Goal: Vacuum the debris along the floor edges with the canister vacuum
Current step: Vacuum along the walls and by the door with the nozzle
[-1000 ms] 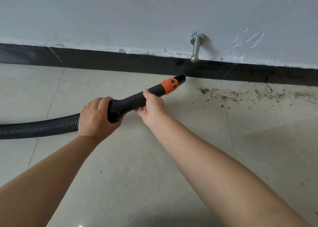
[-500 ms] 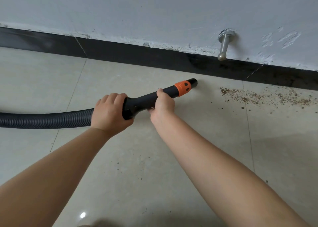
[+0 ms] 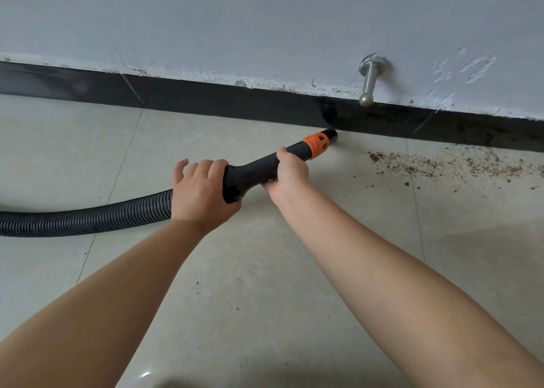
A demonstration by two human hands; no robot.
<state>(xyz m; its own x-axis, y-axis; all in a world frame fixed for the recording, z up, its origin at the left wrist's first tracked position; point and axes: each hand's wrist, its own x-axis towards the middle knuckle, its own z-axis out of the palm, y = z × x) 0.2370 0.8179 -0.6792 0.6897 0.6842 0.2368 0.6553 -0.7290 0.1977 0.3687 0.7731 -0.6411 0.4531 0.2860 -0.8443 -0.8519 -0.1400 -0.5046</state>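
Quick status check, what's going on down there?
Both hands grip nozzle, left hand, right hand. Tip at baseboard. Debris to its right. Door stopper overhead.

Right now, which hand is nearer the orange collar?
Right. The right hand grips the tube just behind the orange collar; the left hand holds farther back, at the hose joint.

I see the black hose nozzle (image 3: 265, 166), orange-collared, tip at the baseboard; brown debris (image 3: 447, 165) lies scattered to its right.
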